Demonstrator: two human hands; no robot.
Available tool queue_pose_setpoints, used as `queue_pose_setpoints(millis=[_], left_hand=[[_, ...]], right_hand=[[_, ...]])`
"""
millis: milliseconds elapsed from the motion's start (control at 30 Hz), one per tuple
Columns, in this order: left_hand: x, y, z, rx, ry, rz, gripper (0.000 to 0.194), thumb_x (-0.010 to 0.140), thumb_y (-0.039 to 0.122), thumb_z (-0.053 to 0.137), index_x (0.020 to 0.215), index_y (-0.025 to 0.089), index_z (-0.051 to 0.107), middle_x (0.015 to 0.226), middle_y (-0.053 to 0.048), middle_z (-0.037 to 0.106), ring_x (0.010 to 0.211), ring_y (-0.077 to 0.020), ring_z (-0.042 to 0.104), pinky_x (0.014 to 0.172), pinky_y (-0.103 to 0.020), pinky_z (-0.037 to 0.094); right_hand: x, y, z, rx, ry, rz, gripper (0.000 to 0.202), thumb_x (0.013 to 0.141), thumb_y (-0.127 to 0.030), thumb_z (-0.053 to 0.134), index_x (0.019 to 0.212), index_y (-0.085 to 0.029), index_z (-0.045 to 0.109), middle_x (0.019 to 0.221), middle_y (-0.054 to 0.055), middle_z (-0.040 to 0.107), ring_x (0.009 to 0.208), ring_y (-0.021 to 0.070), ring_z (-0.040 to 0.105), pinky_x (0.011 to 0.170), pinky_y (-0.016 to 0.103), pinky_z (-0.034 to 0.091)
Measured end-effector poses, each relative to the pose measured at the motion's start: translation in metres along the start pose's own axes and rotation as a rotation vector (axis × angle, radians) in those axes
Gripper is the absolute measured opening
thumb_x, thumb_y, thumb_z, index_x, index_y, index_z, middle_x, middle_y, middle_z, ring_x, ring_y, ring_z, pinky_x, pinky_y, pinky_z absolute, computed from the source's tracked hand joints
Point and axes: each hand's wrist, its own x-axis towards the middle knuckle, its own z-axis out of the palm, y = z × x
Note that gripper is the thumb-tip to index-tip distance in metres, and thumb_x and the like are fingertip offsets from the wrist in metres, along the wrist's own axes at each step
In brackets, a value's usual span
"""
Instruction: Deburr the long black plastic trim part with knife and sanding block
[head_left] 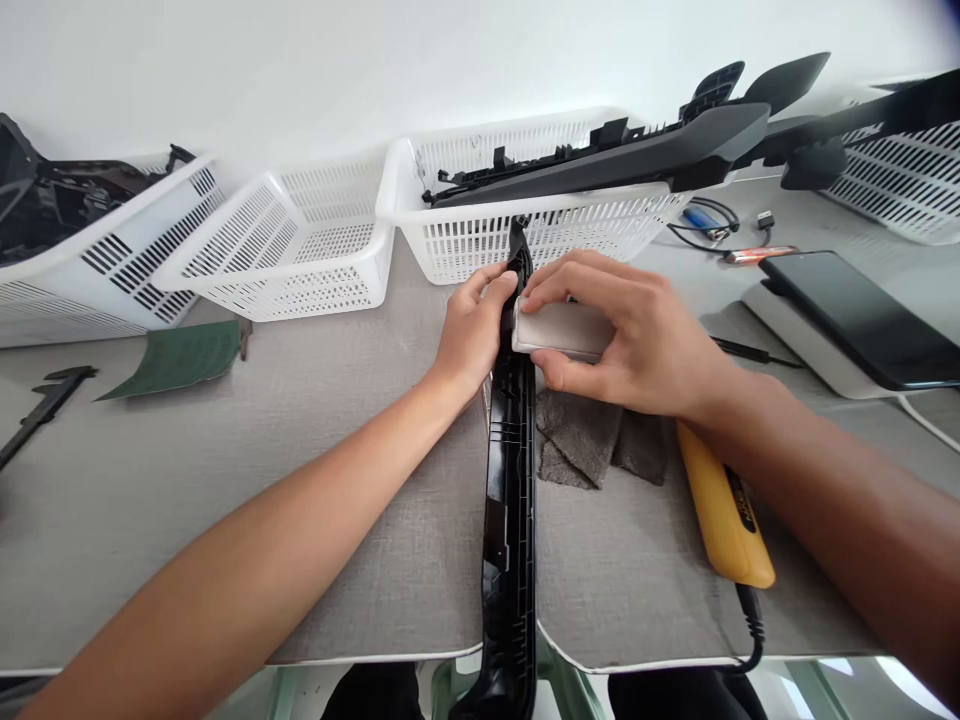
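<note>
A long black plastic trim part point(510, 480) runs from the baskets toward me, its near end past the table's front edge. Near its far end, my left hand point(480, 320) is closed on it, thumb on top. My right hand point(626, 325) grips a whitish rectangular block point(562, 328) between thumb and fingers. The block's left end meets the trim's right side, just beside my left thumb; whether it presses on the part I cannot tell. A folded grey-brown cloth point(577, 435) lies under the right hand. Below that wrist rests a yellow-handled corded tool point(724, 510), its front end hidden.
White baskets point(300, 285) line the back; one point(480, 240) carries long dark trim parts point(600, 165). Green sandpaper point(176, 355) and a caliper point(49, 405) lie left. At right are a phone point(870, 310) on a white box point(802, 340), a red-orange tool point(761, 256) and cables point(720, 215).
</note>
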Motion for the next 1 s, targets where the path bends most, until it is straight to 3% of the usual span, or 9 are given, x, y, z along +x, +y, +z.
queue_pose_setpoints(millis=[233,467,667,833,1000], left_hand=[[0.002,-0.002,0.0,0.001,-0.01,0.0,0.011,0.09,0.031,0.071,0.092,0.021,0.075,0.095,-0.002,0.075,0.106,-0.0221,0.067,0.096,-0.03,0.049],[-0.002,0.004,0.001,0.009,-0.038,-0.003,0.011,0.09,0.032,0.07,0.089,0.021,0.074,0.088,-0.001,0.071,0.092,-0.0198,0.066,0.09,-0.03,0.048],[-0.004,0.007,0.002,-0.04,-0.047,-0.035,0.008,0.086,0.026,0.068,0.088,0.022,0.073,0.087,0.0,0.072,0.091,-0.0193,0.066,0.089,-0.029,0.049],[-0.011,0.018,0.0,-0.051,-0.021,-0.029,0.007,0.081,0.025,0.067,0.083,0.021,0.071,0.079,0.001,0.068,0.082,-0.0169,0.063,0.078,-0.026,0.048],[-0.017,0.026,-0.001,-0.13,-0.041,-0.086,0.009,0.077,0.028,0.068,0.077,0.021,0.063,0.065,0.005,0.053,0.062,-0.0117,0.047,0.061,-0.024,0.04]], right_hand=[[-0.001,-0.001,-0.001,-0.01,0.022,-0.048,0.024,0.082,-0.019,0.068,0.104,-0.026,0.061,0.11,0.008,0.07,0.11,0.0318,0.066,0.099,0.048,0.052],[-0.001,0.01,-0.001,-0.079,0.035,0.07,0.022,0.08,-0.024,0.069,0.101,-0.026,0.061,0.104,0.006,0.068,0.098,0.0294,0.065,0.087,0.043,0.052],[-0.001,0.002,0.0,0.023,0.03,0.009,0.022,0.084,-0.031,0.064,0.104,-0.026,0.057,0.103,0.004,0.066,0.091,0.0246,0.062,0.08,0.037,0.051],[-0.002,-0.008,0.001,0.111,0.018,-0.033,0.03,0.079,-0.021,0.065,0.108,-0.026,0.055,0.108,0.005,0.067,0.1,0.0267,0.065,0.088,0.039,0.052],[-0.003,-0.009,0.006,0.126,-0.035,-0.03,0.035,0.078,-0.018,0.067,0.11,-0.026,0.054,0.106,0.004,0.065,0.094,0.0238,0.064,0.084,0.035,0.051]])
